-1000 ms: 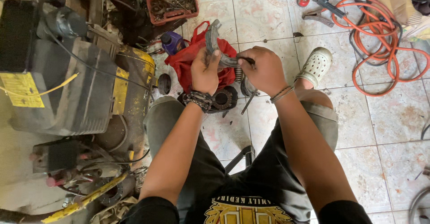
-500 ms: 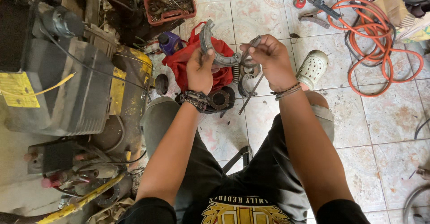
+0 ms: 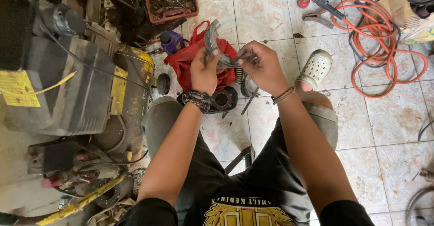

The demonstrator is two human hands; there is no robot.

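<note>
We see our right hand (image 3: 264,68) drop from its raised, opened-out pose half a second back and close in again against the curved metal shoe (image 3: 216,45), which our left hand (image 3: 204,71) tilts slightly upright

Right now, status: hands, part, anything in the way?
Left hand grips curved metal shoe. Right hand pinches its lower end; what it grips there, can't tell. Red bag, round metal parts on floor directly beneath.

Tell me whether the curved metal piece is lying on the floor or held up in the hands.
Held up. The left hand grips the curved metal piece and the right hand pinches its other end, above the red bag.
</note>
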